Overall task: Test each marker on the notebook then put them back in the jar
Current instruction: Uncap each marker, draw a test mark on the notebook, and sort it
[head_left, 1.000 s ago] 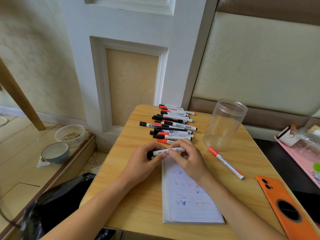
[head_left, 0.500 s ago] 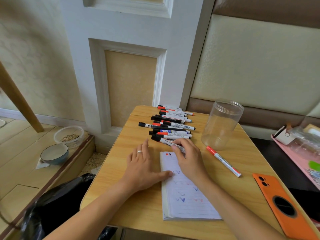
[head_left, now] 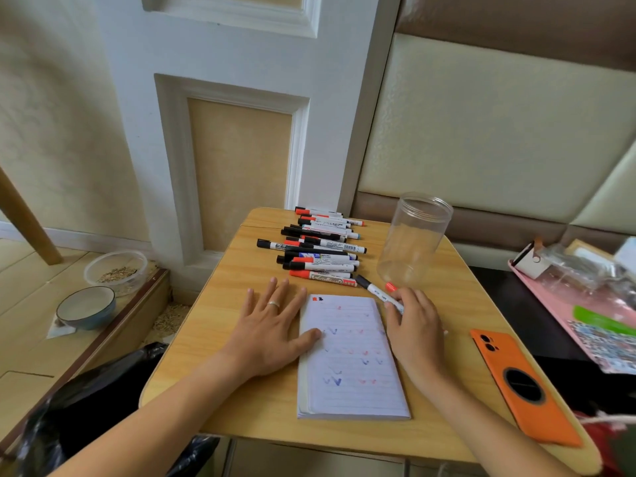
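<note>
An open lined notebook (head_left: 351, 359) with red and blue check marks lies on the small wooden table (head_left: 241, 294). My left hand (head_left: 272, 325) lies flat beside it, thumb on the page's left edge. My right hand (head_left: 413, 325) holds a black-capped white marker (head_left: 377, 290) at the notebook's top right corner. Under that hand lies a red-capped marker, only its cap (head_left: 391, 287) showing. A row of several capped markers (head_left: 320, 246) lies at the back of the table. The clear plastic jar (head_left: 413, 239) stands upright and empty to their right.
An orange phone (head_left: 516, 383) lies at the table's right front edge. A pink tray (head_left: 585, 325) with clutter sits to the right. On the floor at left are a blue bowl (head_left: 86, 306), a clear container (head_left: 115, 270) and a black bag (head_left: 86, 401).
My left hand let go of the marker and came to rest flat beside the notebook. My right hand carried the black-capped marker from above the notebook to its top right corner.
</note>
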